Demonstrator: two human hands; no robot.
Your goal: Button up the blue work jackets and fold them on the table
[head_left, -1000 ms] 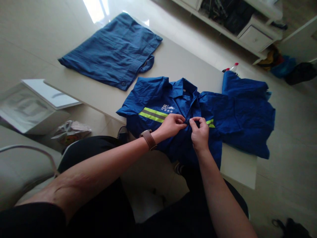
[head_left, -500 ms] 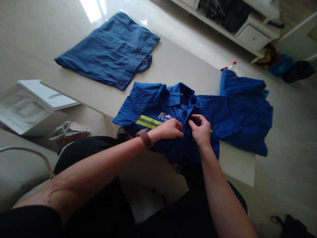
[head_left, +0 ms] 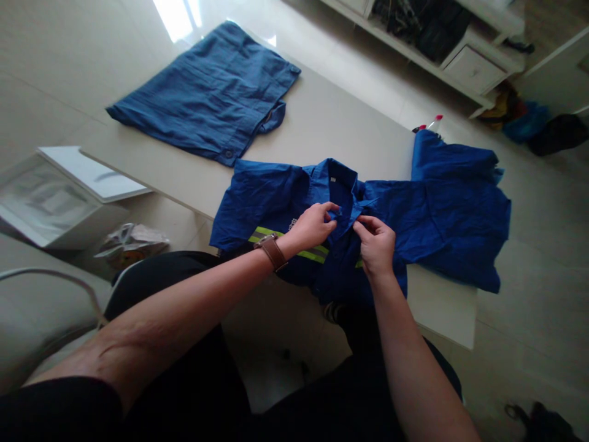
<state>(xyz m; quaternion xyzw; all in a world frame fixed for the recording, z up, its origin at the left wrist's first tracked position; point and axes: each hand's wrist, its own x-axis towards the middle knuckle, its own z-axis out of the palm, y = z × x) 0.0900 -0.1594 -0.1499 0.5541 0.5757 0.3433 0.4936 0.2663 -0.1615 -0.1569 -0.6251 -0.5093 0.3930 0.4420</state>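
Observation:
A blue work jacket [head_left: 271, 190] with yellow-and-grey reflective strips lies face up across the pale table [head_left: 322, 116], its collar pointing away from me and its lower part hanging over the near edge. My left hand [head_left: 315, 226], a watch on its wrist, pinches the jacket's front edge just below the collar. Opposite it, my right hand [head_left: 378, 245] has thumb and fingers closed on the other front edge. Between them the front gapes open near the neck. Buttons there are too small to make out.
Folded blue trousers [head_left: 207, 92] lie on the table's far left part. Bunched blue cloth [head_left: 453, 159] and a red-capped bottle [head_left: 435, 124] are at the right end. A white box [head_left: 69, 196] stands left of the table; a white cabinet [head_left: 473, 70] is beyond it.
My left hand has moved up toward the collar and now holds the front edge there. The jacket's front has been lifted and parted at the neck; my right hand has barely moved.

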